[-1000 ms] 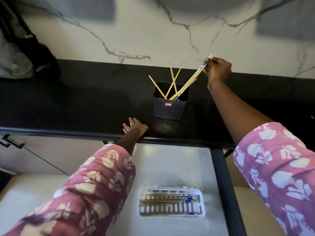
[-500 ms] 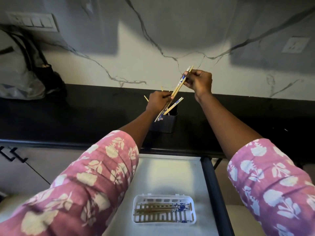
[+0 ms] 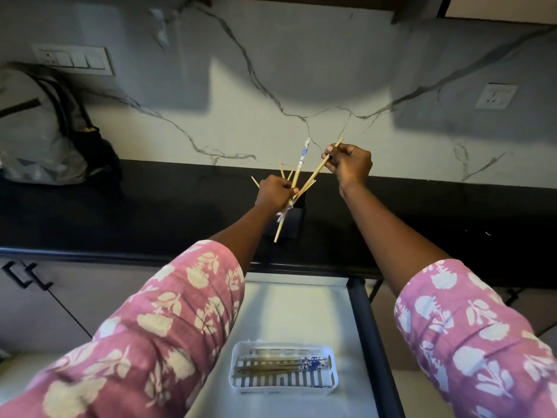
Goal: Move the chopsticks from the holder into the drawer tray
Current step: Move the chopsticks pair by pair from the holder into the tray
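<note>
Left grip (image 3: 275, 193) closed around blue-patterned chopsticks (image 3: 297, 179) above the holder (image 3: 294, 220), right grip (image 3: 349, 164) pinching one plain chopstick (image 3: 316, 173).

A dark, squarish plastic chopstick holder (image 3: 294, 220) stands upright on the black worktop (image 3: 150, 212), nearer its front edge than the back wall, partly hidden. A few plain wooden chopsticks (image 3: 283, 173) lean out of its top. A blue-and-white patterned chopstick (image 3: 302, 158) and a plain wooden chopstick (image 3: 313, 178) are lifted above it, crossing each other at a slant. Below the worktop's front edge, a white slotted plastic tray (image 3: 283, 345) lies in the pale open drawer (image 3: 286, 312), near its right side, with several chopsticks (image 3: 280, 365) lying flat lengthwise inside, patterned ends to the right.
</note>
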The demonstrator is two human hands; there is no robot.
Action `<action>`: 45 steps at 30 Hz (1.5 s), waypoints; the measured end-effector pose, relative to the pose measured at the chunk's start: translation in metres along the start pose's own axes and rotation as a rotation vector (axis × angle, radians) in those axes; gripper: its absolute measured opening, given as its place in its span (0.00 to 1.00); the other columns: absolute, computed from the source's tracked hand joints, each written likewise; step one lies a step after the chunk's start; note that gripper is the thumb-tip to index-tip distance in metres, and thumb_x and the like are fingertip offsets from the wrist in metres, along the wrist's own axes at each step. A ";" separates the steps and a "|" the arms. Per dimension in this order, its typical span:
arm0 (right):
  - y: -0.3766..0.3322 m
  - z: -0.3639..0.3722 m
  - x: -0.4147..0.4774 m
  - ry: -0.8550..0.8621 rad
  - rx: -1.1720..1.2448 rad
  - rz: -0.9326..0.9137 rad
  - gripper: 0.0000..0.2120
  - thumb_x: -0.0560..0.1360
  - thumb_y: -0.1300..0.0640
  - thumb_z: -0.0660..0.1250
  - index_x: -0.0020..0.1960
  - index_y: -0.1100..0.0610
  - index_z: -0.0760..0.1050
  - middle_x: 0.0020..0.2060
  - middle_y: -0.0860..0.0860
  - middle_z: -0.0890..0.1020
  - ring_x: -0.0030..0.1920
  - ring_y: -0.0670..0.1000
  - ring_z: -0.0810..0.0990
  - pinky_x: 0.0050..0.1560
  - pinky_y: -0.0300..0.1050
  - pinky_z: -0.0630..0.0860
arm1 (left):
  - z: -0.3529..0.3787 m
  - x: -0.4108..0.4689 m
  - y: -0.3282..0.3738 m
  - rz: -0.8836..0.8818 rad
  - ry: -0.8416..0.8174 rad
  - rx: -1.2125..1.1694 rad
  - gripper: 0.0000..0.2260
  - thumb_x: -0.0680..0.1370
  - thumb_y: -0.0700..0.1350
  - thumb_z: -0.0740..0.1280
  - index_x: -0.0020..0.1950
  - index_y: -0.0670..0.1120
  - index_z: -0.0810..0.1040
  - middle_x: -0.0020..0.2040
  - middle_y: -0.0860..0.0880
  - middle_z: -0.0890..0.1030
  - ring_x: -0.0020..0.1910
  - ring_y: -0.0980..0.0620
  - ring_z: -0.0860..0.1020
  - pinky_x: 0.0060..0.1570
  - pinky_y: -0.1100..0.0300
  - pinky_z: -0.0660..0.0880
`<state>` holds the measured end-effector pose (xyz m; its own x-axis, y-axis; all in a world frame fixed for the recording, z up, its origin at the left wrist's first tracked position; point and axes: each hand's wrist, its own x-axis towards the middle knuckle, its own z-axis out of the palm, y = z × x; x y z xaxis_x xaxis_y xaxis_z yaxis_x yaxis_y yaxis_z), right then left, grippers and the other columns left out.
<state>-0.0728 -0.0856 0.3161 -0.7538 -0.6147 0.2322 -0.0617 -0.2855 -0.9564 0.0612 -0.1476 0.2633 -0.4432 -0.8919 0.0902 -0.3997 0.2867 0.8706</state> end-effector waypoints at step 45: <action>0.080 -0.031 -0.084 -0.692 -0.899 -1.122 0.13 0.72 0.64 0.61 0.49 0.66 0.82 0.46 0.59 0.86 0.46 0.55 0.87 0.45 0.46 0.82 | -0.009 -0.018 -0.041 -0.660 -0.566 -0.725 0.08 0.80 0.43 0.62 0.47 0.40 0.77 0.32 0.43 0.84 0.33 0.49 0.85 0.39 0.56 0.82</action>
<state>-0.0349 -0.0336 0.2145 0.3504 -0.6727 0.6517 -0.8930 -0.4498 0.0159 0.0924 -0.1463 0.2305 -0.6907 -0.4542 -0.5627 -0.2126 -0.6162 0.7583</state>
